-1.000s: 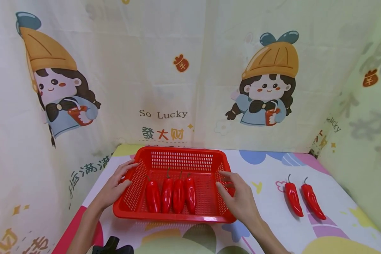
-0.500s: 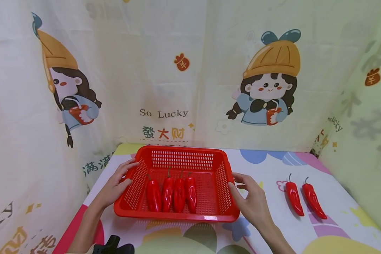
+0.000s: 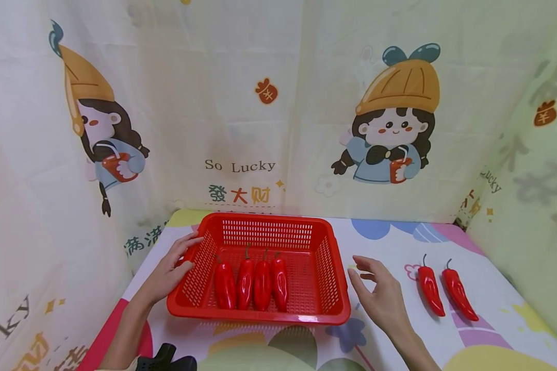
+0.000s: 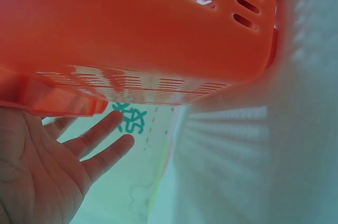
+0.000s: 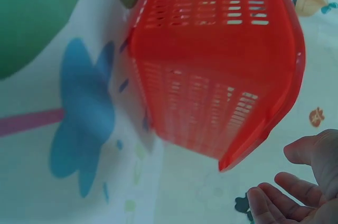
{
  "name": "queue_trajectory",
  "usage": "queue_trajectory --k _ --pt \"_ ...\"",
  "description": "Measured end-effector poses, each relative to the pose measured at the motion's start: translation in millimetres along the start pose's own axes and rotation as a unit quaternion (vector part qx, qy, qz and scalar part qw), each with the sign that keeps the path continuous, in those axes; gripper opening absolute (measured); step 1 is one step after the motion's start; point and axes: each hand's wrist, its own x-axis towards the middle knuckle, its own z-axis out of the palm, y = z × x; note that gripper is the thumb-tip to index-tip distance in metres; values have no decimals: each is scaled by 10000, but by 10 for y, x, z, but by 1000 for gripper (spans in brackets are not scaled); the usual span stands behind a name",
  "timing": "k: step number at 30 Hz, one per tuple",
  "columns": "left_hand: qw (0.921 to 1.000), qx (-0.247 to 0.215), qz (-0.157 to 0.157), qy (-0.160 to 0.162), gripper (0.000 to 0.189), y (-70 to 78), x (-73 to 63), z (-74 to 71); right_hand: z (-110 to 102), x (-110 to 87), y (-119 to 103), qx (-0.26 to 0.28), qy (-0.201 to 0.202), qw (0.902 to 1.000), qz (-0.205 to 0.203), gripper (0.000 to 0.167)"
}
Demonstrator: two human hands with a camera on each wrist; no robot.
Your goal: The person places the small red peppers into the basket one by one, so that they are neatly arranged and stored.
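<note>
A red plastic basket [image 3: 301, 317] stands on the table, with several glossy red chili peppers [image 3: 262, 286] lying side by side inside it, stems toward the back. My left hand [image 3: 169, 270] rests at its left rim. In the left wrist view the fingers [image 4: 105, 158] of that hand are spread and nearly straight below the rim. My right hand [image 3: 382, 296] is apart from the basket's right side, fingers loosely bent and holding nothing. In the right wrist view, a gap shows between the fingers [image 5: 301, 150] and the basket.
Two more red chili peppers [image 3: 452, 289] lie on the table to the right, beyond my right hand. Printed cloth [image 3: 306, 129] hangs behind the table and along both sides. The tabletop [image 3: 371, 257] has a colourful pattern.
My right hand has moved right, from over the basket's right rim to outside it, and now stands off it. My left hand has stayed at the left rim. The peppers lie as before.
</note>
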Motion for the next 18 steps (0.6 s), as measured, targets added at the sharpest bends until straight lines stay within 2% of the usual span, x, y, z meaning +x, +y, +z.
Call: queue_trajectory --k 9,18 --pt "10000 60 -1 -4 65 0 -3 -2 -14 -30 201 -237 113 9996 122 32" --pt "10000 29 43 -19 65 0 -3 0 -77 -29 384 -425 54 9978 497 34"
